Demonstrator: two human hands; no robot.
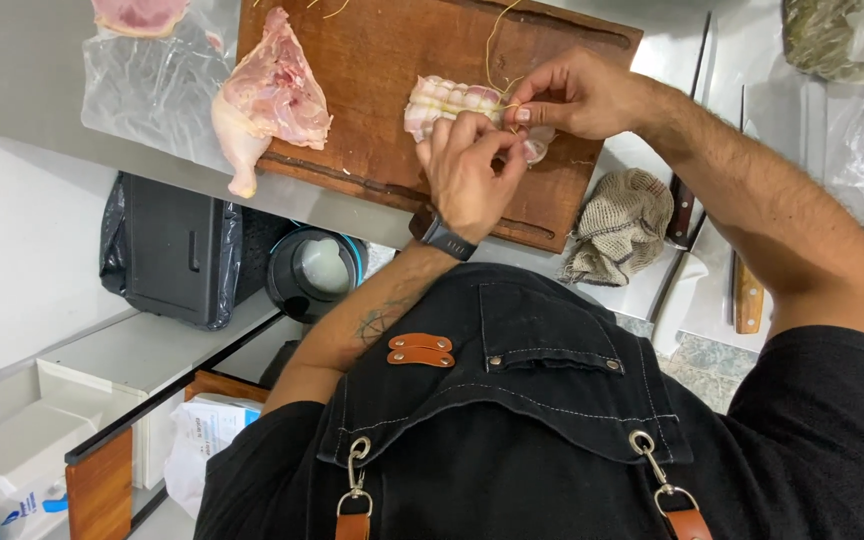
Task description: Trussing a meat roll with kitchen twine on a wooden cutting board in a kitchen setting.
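Observation:
A rolled piece of raw meat (pixel 444 103), bound with several loops of pale twine, lies on a dark wooden cutting board (pixel 382 60). My left hand (pixel 467 170) pinches the twine at the roll's right end, fingers closed. My right hand (pixel 572 95) pinches the same twine (pixel 493 50) just beside it, and a loose strand runs up across the board. A raw chicken leg quarter (pixel 270 100) rests on the board's left edge, its drumstick end hanging over the rim.
A crumpled beige cloth (pixel 624 225) lies right of the board. Knives with wooden handles (pixel 747 290) sit further right. Plastic wrap (pixel 147 85) with another raw meat piece (pixel 137 14) lies at the left. Below the counter are a black box (pixel 167 250) and a round dark bin (pixel 314 270).

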